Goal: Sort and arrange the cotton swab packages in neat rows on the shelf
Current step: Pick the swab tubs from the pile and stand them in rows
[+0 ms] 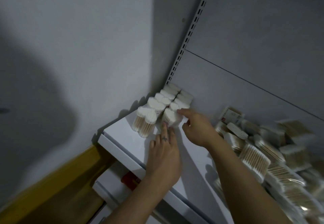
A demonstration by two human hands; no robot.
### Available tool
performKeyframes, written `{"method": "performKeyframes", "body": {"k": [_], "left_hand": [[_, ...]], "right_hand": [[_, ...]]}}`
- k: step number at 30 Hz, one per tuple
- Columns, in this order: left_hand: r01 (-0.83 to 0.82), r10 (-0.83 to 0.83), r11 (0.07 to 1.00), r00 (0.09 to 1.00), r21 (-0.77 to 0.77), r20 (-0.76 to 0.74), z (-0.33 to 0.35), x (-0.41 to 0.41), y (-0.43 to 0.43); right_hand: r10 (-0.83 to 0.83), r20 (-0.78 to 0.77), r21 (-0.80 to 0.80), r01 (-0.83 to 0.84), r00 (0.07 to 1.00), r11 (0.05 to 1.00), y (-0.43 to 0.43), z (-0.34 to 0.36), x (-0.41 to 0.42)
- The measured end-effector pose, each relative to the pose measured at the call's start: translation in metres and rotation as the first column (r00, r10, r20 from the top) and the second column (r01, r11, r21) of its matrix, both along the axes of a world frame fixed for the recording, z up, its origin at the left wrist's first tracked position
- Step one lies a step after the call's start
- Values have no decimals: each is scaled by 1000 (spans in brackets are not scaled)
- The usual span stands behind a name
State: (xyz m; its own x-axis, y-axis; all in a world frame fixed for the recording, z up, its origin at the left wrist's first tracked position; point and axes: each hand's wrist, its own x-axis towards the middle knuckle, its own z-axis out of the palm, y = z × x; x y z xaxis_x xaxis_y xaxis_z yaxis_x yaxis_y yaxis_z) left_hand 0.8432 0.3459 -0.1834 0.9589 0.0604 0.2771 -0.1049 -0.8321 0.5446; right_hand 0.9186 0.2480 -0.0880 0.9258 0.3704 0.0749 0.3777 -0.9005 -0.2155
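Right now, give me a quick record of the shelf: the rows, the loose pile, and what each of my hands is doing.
shelf: white, with a back panel
neat rows: two, standing at the left end, running back to the panel
front package: front of the right row, between both hands
left hand: straight fingers touch its front
right hand: index finger and thumb at its right side; grip unclear
loose pile: unsorted packages heaped on the right
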Motion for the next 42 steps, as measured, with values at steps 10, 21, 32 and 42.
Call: {"method": "performKeyframes", "body": {"k": [10,21,32,42], "left_hand": [[35,-2,982,985,-185,174,6,-8,8],[495,-468,867,849,-60,246,26,-29,-64],[463,-445,876,884,-137,140,9,-36,-106],[193,-153,796,981,-574,118,17,-58,-100]], "right_hand": [[-84,160,45,78,983,996,-39,-1,-50],[-322,304,376,197,897,906,-148,-28,-172],[-283,344,473,95,895,876,-189,-82,-200],[-145,358,498,-57,922,865,-194,-81,-204]]}}
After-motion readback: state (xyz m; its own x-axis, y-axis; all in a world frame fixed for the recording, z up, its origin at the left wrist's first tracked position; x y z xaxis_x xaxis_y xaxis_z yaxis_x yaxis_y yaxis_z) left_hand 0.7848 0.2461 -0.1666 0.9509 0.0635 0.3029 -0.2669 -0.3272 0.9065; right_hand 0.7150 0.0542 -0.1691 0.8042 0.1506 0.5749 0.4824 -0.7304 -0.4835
